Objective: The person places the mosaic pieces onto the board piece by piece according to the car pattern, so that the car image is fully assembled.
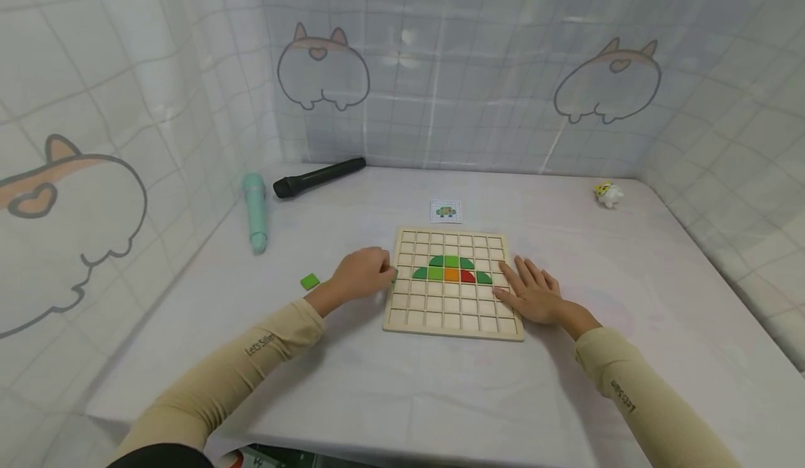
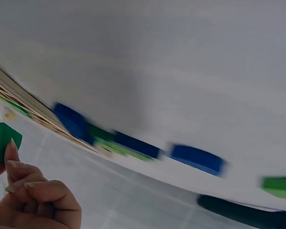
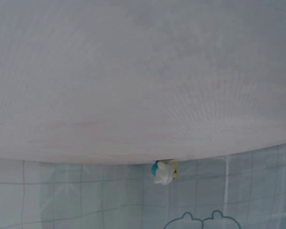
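Pinching green tile [image 2: 7, 140], left grip [image 1: 360, 272], beside board [image 1: 454, 323]

- Wooden grid board [image 1: 454, 323]: pale, square, divided in small square cells, lying flat on the table, between both hands.
- Coloured tiles [image 1: 451, 271] set in the middle rows of the board: green curved pieces on top, below them a row with green at both ends, then green, orange and red in the centre; together a dome-like shape.
- Dark green tile [image 2: 6, 140]: flat, square with rounded corners, pinched at the fingertips of the left hand [image 1: 360, 274], at the left edge of the board, held upright in the wrist view.
- Right hand [image 1: 533, 292]: resting flat with straight fingers on the right part of the board, beside the coloured tiles.
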A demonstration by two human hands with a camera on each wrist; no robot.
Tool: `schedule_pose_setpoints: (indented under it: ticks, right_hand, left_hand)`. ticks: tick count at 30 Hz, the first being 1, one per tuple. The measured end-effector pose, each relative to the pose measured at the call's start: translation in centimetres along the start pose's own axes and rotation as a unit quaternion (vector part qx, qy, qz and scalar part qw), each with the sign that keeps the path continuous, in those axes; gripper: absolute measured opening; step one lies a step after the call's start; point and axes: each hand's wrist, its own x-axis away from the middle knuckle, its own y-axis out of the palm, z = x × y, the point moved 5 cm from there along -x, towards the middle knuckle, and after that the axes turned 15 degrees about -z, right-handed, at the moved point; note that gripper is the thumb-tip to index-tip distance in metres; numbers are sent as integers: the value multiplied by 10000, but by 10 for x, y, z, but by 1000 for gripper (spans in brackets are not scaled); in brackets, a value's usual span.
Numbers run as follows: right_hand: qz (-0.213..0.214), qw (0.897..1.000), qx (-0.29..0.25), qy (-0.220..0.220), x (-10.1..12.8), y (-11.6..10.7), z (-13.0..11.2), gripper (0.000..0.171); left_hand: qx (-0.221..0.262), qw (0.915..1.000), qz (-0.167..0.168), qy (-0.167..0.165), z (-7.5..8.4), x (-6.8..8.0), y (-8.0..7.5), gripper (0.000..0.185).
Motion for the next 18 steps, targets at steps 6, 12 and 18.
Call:
schedule_pose_setpoints:
  ticks: [6,12,18]
  right_hand:
    - [-91,10000,-26,-8,1,1,-3,82]
    - [-45,9999,-28,-85,3,-4,-4,78]
    - [-80,10000,-5,-30,4,-3,-3,78]
  left_hand:
    - [-220,9996,-67,173,25,-17,18,33]
    - [-663,9972,-331,32,33,-25,26,36]
    - [-1097,9902,-817,-295,31,-27,32,39]
